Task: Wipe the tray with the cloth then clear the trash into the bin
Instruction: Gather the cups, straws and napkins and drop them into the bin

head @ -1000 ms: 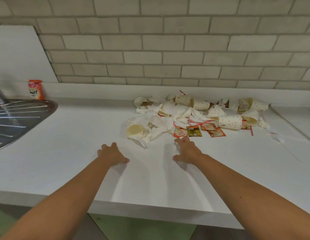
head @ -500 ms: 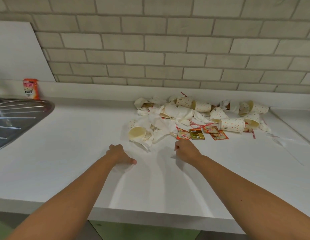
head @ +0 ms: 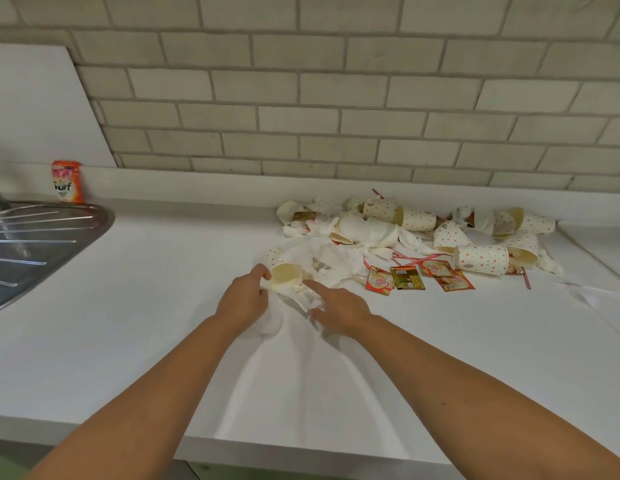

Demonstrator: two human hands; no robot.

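A heap of trash lies on the white counter [head: 135,323]: dotted paper cups [head: 481,259], crumpled tissues [head: 336,258], sachets [head: 407,277] and red straws. Nearest me, a paper cup [head: 286,275] lies on its side with its mouth facing me. My left hand [head: 244,297] grips that cup's left side, fingers curled over the rim. My right hand [head: 339,306] rests on the crumpled tissue [head: 306,299] just right of the cup, index finger stretched out. No tray, cloth or bin is in view.
A steel sink drainer [head: 35,244] sits at the left edge, with an orange detergent pouch [head: 67,181] standing behind it against the wall. A tiled wall runs along the back. A clear plastic fork [head: 575,285] lies to the right of the heap.
Both hands have moved forward from the bare counter to the near edge of the heap. The left hand has taken hold of the nearest cup and the right now touches the tissue.
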